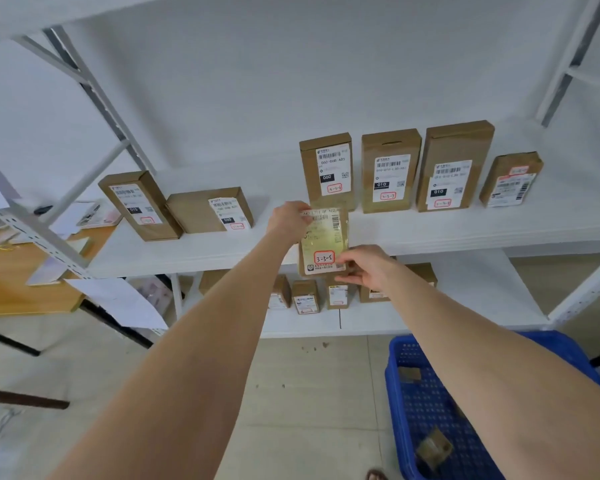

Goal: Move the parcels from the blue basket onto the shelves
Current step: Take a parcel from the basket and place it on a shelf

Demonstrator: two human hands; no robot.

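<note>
Both hands grasp a flat parcel [323, 241] at the front edge of the shelf [430, 230]: left hand [289, 218] pinching its top corner, right hand [364, 266] its bottom. Released early, it could slip off the lip. Its red-boxed label reads 3-3-5; the neighbour's seemingly 3-3-6

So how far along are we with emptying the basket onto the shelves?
Well under way. Six boxes already stand on the upper shelf, and several more on the lower shelf. In hand: the left hand and right hand hold a flat parcel marked 3-3-5 at the upper shelf's front edge. Left: at least two small parcels in the blue basket.
</note>
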